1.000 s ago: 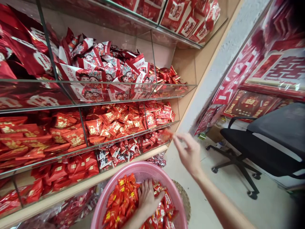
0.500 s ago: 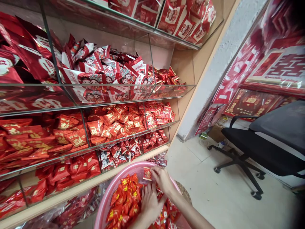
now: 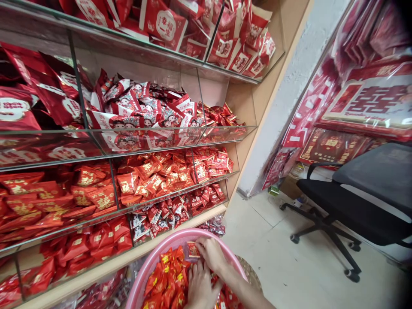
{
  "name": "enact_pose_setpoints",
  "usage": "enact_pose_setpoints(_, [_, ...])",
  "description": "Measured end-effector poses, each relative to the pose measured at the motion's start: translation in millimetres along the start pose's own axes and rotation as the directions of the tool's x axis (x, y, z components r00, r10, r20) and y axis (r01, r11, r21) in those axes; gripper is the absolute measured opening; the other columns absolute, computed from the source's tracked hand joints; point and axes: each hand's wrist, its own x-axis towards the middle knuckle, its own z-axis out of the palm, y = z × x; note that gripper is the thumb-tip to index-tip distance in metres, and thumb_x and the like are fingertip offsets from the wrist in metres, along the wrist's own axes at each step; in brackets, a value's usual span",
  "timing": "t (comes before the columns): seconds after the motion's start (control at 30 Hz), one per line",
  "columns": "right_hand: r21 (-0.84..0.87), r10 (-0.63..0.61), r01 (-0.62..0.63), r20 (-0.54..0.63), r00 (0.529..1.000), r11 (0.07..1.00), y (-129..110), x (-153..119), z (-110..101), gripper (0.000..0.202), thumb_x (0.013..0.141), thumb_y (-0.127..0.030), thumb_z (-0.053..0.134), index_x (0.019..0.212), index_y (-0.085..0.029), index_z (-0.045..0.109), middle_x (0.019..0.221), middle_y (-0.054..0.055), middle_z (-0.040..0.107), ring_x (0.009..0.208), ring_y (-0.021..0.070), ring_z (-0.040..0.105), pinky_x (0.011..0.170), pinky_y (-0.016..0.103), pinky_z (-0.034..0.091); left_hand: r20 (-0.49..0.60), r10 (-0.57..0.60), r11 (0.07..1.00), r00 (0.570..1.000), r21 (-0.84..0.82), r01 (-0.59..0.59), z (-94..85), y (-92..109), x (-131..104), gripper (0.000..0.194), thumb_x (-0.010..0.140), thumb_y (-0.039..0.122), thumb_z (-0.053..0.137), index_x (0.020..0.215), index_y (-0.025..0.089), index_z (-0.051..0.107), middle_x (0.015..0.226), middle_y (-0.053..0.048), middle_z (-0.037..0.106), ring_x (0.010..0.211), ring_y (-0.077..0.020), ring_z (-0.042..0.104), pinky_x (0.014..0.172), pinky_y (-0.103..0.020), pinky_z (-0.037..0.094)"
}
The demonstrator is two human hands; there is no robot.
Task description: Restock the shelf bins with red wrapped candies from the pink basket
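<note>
The left hand [image 3: 200, 285] lies open, palm down, on the loose red packets [image 3: 167, 283] in the middle of the pink basket [image 3: 138, 279]; whether anything is caught beneath its palm cannot be told. Pressing hard there could crush what the packets hold, or push some up the sloping wall. Just beyond, the right hand [image 3: 210, 255] grips a small packet [image 3: 192, 251] by its right end, inside the basket's far edge. That hold looks like a fingertip pinch, so the packet could slip back among the others or, if lifted over the rim, drop outside. The hands are very close together and might knock each other. A woven round thing [image 3: 249, 270] shows by the basket's right edge; if it is the support, leaning on one side could tip the load onto the floor [image 3: 257, 240]. Farther on, the shelf [image 3: 206, 221] holds similar-looking red packets in glass-divided bins, easy to mix up through their likeness, and the upright panes could catch a knuckle. The office chair [image 3: 350, 206] stands well apart.
</note>
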Motion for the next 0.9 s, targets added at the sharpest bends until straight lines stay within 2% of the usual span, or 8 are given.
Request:
enact_pose_setpoints(0.1, [-0.057,0.026,-0.024,0.032,0.999,0.998,-4.8,6.0,-8.6,0.023,0.085,-0.026,0.043,0.075,-0.022,0.063,0.069,0.003,0.066,0.063,0.0174,0.061,0.057,0.026,0.040,-0.006,0.005,1.000,1.000,0.009,-0.005,-1.1,-0.9,0.6,0.068,0.079,0.053,0.035,0.133,0.013,0.045,0.136,-0.014,0.047,0.126,-0.0303,0.038,0.103,-0.038,0.024])
enact_pose_setpoints(0.17, [-0.071,0.007,-0.008,-0.014,1.000,0.997,-12.1,14.4,-26.8,0.023,0.087,-0.028,0.042,0.080,-0.022,0.064,0.075,0.004,0.069,0.067,0.0174,0.063,0.061,0.026,0.041,-0.007,0.017,1.000,1.000,0.005,-0.017,-1.6,-2.4,1.4,0.069,0.080,0.057,0.032,0.133,0.014,0.046,0.135,-0.014,0.048,0.126,-0.0303,0.038,0.103,-0.038,0.025])
enact_pose_setpoints(0.27, [-0.039,-0.089,0.084,-0.171,0.981,0.996,-31.9,35.1,-72.8,0.027,0.090,-0.033,0.040,0.085,-0.022,0.064,0.079,0.005,0.069,0.071,0.0172,0.063,0.066,0.026,0.043,-0.014,0.028,1.000,1.000,-0.001,-0.028,-0.6,-5.7,3.0,0.073,0.081,0.061,0.030,0.135,0.014,0.044,0.137,-0.013,0.046,0.128,-0.0302,0.037,0.104,-0.038,0.025])
enact_pose_setpoints(0.4, [-0.052,-0.214,0.211,-0.389,0.896,0.976,-64.2,75.0,-139.1,0.021,0.089,-0.033,0.044,0.093,-0.023,0.061,0.084,0.002,0.068,0.070,0.0156,0.060,0.069,0.027,0.044,-0.017,0.047,0.999,0.999,-0.011,-0.047,1.7,-8.7,4.8,0.072,0.081,0.061,0.031,0.136,0.015,0.043,0.138,-0.013,0.045,0.129,-0.0290,0.036,0.106,-0.038,0.024])
enact_pose_setpoints(0.47, [-0.074,-0.260,0.252,-0.413,0.873,0.965,-76.3,97.7,-160.5,0.021,0.087,-0.032,0.047,0.102,-0.022,0.058,0.091,0.003,0.068,0.074,0.0160,0.060,0.074,0.029,0.046,-0.006,0.042,0.999,0.999,-0.009,-0.042,1.9,-9.1,5.3,0.073,0.081,0.060,0.032,0.136,0.015,0.042,0.139,-0.013,0.044,0.130,-0.0292,0.035,0.106,-0.038,0.023])
enact_pose_setpoints(0.6, [-0.256,-0.446,0.377,-0.323,0.835,0.890,-88.4,138.3,-175.4,0.032,0.087,-0.027,0.045,0.117,-0.019,0.052,0.114,0.009,0.062,0.104,0.0203,0.054,0.095,0.036,0.039,0.023,0.050,0.999,0.999,0.000,-0.050,0.2,-9.7,5.3,0.073,0.080,0.060,0.031,0.136,0.015,0.042,0.138,-0.013,0.045,0.129,-0.0294,0.035,0.106,-0.038,0.024])
enact_pose_setpoints(0.67, [-0.339,-0.476,0.385,-0.248,0.844,0.858,-90.5,152.0,-175.2,0.036,0.089,-0.026,0.042,0.123,-0.018,0.049,0.123,0.011,0.057,0.113,0.0215,0.049,0.099,0.039,0.035,0.031,0.040,0.999,0.999,0.001,-0.040,-1.2,-10.3,4.9,0.073,0.080,0.060,0.031,0.137,0.016,0.041,0.139,-0.012,0.043,0.130,-0.0299,0.034,0.106,-0.038,0.023])
enact_pose_setpoints(0.9, [-0.458,-0.491,0.418,-0.046,0.870,0.784,-89.7,161.0,-177.0,0.045,0.088,-0.033,0.048,0.131,-0.019,0.043,0.125,0.011,0.055,0.115,0.0230,0.046,0.096,0.040,0.037,0.050,0.009,1.000,0.999,-0.023,-0.008,-5.6,-11.4,3.1,0.073,0.078,0.058,0.034,0.138,0.017,0.039,0.142,-0.011,0.041,0.132,-0.0317,0.030,0.107,-0.039,0.020])
